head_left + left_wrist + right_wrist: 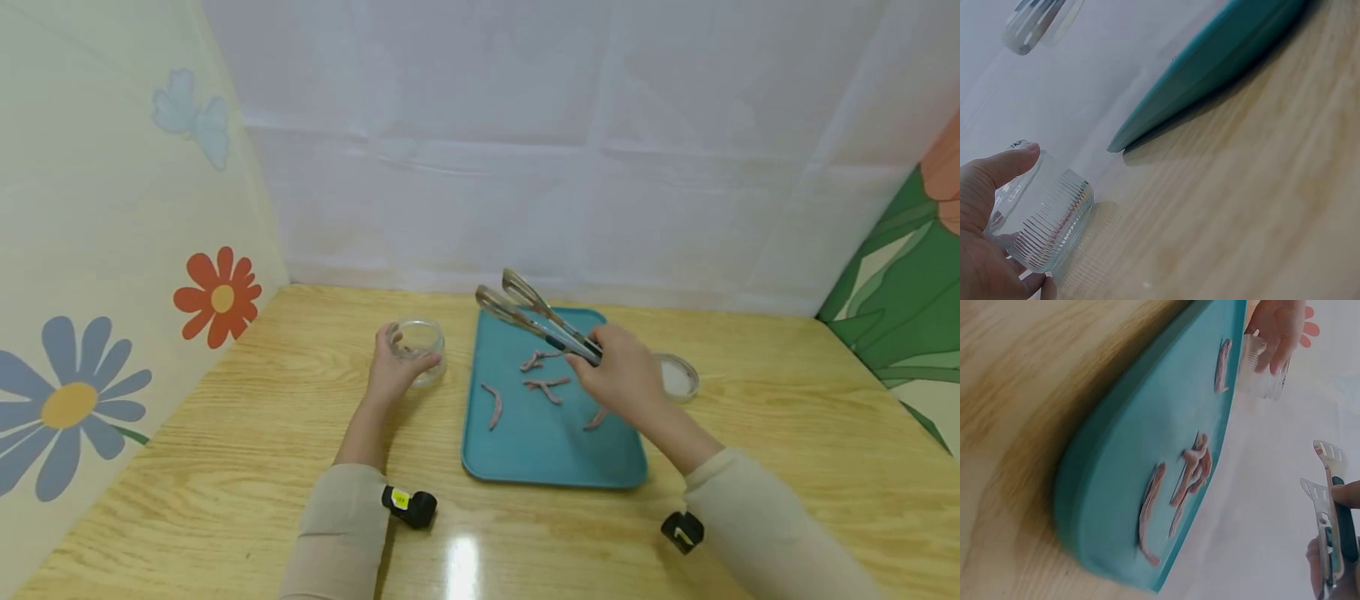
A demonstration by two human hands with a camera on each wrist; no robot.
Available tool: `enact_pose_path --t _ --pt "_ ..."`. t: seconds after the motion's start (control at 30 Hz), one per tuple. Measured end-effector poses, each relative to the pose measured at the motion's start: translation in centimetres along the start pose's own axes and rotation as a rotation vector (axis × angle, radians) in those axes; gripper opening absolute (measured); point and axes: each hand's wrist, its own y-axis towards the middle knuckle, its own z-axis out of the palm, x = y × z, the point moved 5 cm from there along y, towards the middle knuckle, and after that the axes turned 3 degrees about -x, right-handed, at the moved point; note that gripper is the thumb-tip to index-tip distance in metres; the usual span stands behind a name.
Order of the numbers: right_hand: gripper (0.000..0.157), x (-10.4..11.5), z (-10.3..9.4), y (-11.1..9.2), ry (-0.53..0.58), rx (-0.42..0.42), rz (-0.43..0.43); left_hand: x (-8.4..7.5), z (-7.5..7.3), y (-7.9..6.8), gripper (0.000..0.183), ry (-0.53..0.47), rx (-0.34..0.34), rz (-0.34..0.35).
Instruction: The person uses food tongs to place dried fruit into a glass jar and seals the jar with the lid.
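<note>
My left hand holds a clear glass jar by its sides, on the table left of the tray. Vertical ribs show on the jar in the left wrist view. My right hand grips metal tongs with dark handle parts, raised above the tray's far half. The tongs' two ends stand apart, with nothing visible between them. Several pinkish, thin meat-like strips lie scattered on the blue-green tray; some cross each other in the middle. Their exact kind is unclear.
Right of the tray lies a round, clear-rimmed lid or shallow dish, partly behind my right hand. The wooden table meets a white cloth backdrop. Panels with painted flowers stand at both sides.
</note>
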Motion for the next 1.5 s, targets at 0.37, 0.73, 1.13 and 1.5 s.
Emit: enact_pose_path --t 0.37,0.73,1.13,1.5 --pt "0.024 -3.0 -1.7 -0.9 -0.079 0.012 0.052 0.0 0.0 0.0 0.093 0.035 0.008 0.009" --pt "0.023 -5.1 -3.1 -2.0 -0.120 0.006 0.044 0.1 0.0 0.0 0.093 0.019 0.008 0.003" --pt "0.021 -5.5 -3.5 -3.5 -0.148 0.061 0.007 0.1 0.0 -0.1 0.093 0.015 0.011 0.004" --pt "0.026 -5.2 -3.3 -5.0 -0.195 0.107 -0.006 0.0 -0.1 -0.1 0.094 0.024 0.009 0.003"
